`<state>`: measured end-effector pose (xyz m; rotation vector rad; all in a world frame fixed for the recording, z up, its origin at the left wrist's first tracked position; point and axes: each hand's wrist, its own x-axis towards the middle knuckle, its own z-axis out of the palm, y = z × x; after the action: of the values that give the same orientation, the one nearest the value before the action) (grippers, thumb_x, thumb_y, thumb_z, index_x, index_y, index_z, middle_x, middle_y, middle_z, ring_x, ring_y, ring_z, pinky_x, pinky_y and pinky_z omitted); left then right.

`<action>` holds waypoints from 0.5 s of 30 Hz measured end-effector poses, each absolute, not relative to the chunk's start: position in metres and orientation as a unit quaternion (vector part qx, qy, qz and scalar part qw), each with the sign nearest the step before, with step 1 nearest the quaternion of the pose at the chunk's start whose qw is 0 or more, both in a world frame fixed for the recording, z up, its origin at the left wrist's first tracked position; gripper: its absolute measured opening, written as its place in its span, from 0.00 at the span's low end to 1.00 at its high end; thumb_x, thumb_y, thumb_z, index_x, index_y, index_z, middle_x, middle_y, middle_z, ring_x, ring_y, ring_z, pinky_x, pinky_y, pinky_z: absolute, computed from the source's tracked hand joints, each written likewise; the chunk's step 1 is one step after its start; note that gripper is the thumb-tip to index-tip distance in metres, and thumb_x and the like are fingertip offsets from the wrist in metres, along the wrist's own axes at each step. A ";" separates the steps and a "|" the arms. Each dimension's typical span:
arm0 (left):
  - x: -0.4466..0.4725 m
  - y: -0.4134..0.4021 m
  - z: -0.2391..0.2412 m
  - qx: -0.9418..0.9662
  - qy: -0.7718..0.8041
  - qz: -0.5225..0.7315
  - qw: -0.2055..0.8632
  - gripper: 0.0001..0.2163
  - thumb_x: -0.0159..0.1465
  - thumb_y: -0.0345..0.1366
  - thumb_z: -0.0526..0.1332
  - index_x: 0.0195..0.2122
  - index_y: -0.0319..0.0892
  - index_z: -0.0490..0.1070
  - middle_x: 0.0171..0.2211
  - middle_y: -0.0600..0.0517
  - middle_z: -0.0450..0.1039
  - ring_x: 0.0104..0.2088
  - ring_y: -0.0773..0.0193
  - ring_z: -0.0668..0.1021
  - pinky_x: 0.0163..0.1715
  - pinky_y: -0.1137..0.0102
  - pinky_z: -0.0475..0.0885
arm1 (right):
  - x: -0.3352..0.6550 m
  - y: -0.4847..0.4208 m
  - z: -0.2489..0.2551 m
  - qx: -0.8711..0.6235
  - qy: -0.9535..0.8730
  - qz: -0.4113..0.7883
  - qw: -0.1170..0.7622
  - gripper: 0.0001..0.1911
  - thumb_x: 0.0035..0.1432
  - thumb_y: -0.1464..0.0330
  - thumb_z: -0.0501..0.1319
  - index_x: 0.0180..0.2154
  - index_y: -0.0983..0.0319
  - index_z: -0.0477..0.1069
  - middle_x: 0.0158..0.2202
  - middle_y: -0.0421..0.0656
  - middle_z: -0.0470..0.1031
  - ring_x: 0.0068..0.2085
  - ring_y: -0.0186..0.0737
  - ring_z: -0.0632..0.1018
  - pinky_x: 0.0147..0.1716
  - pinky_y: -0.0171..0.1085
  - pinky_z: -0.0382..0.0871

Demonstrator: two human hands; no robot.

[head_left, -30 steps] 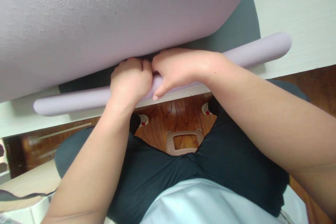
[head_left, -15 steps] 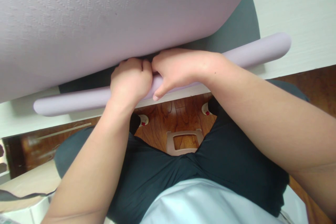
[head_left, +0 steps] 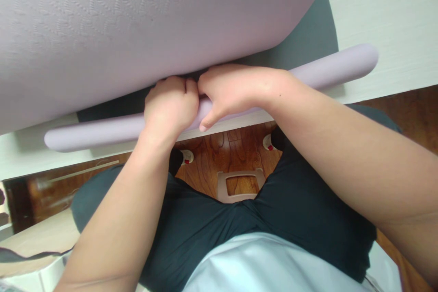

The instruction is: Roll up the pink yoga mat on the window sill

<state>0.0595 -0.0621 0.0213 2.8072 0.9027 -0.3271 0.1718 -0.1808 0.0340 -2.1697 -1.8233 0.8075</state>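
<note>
A lilac mat (head_left: 137, 23) with an embossed pattern fills the top of the view, its near end rolled into a long tight tube (head_left: 96, 130) lying along the edge of a white table (head_left: 383, 18). My left hand (head_left: 169, 107) is curled in a fist around the roll at its middle. Right beside it, touching, my right hand (head_left: 232, 91) wraps over the same roll, thumb underneath. The fingertips of both hands are hidden under the raised sheet. A dark grey layer (head_left: 308, 36) shows beneath the mat.
I sit at the table's edge, with dark trousers (head_left: 212, 232) and a pale shirt (head_left: 273, 264) below. A wooden floor (head_left: 236, 146), a plastic stool's seat (head_left: 239, 185) and two shoes show between my knees. A beige box (head_left: 30, 246) stands at lower left.
</note>
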 end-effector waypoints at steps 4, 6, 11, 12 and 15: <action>0.060 -0.061 0.020 0.944 0.300 -0.109 0.087 0.25 0.71 0.44 0.41 0.44 0.42 0.79 0.49 0.37 0.80 0.49 0.42 0.80 0.49 0.54 0.71 | 0.171 -0.182 0.034 -0.731 -0.618 0.267 0.111 0.30 0.49 0.47 0.71 0.43 0.65 0.81 0.38 0.48 0.83 0.28 0.39 0.73 0.29 0.38 0.58; 0.059 -0.061 0.019 0.939 0.310 -0.106 0.100 0.25 0.72 0.46 0.42 0.45 0.44 0.79 0.50 0.40 0.80 0.52 0.44 0.79 0.51 0.56 0.70 | 0.171 -0.182 0.034 -0.732 -0.618 0.265 0.113 0.30 0.49 0.47 0.72 0.43 0.65 0.81 0.38 0.48 0.82 0.28 0.39 0.73 0.28 0.38 0.58; 0.057 -0.060 0.018 0.933 0.318 -0.102 0.132 0.25 0.72 0.49 0.42 0.47 0.43 0.77 0.51 0.43 0.81 0.58 0.44 0.76 0.56 0.57 0.67 | 0.171 -0.181 0.033 -0.732 -0.615 0.269 0.115 0.31 0.48 0.46 0.72 0.42 0.65 0.81 0.38 0.47 0.82 0.28 0.38 0.73 0.28 0.37 0.57; 0.057 -0.060 0.018 0.933 0.319 -0.103 0.133 0.25 0.72 0.49 0.42 0.47 0.43 0.77 0.51 0.43 0.81 0.58 0.44 0.76 0.56 0.57 0.67 | 0.171 -0.181 0.033 -0.733 -0.614 0.269 0.115 0.30 0.48 0.46 0.72 0.42 0.65 0.81 0.38 0.47 0.82 0.29 0.38 0.73 0.29 0.37 0.57; 0.057 -0.060 0.017 0.933 0.319 -0.100 0.134 0.25 0.72 0.49 0.43 0.46 0.43 0.77 0.51 0.43 0.81 0.58 0.44 0.76 0.56 0.57 0.67 | 0.172 -0.181 0.032 -0.734 -0.612 0.273 0.109 0.31 0.49 0.46 0.71 0.43 0.65 0.81 0.38 0.48 0.82 0.30 0.40 0.75 0.30 0.37 0.58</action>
<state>0.0568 -0.0598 0.0173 2.7038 0.9239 -0.2908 0.1717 -0.1806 0.0325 -2.1587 -1.7987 0.8040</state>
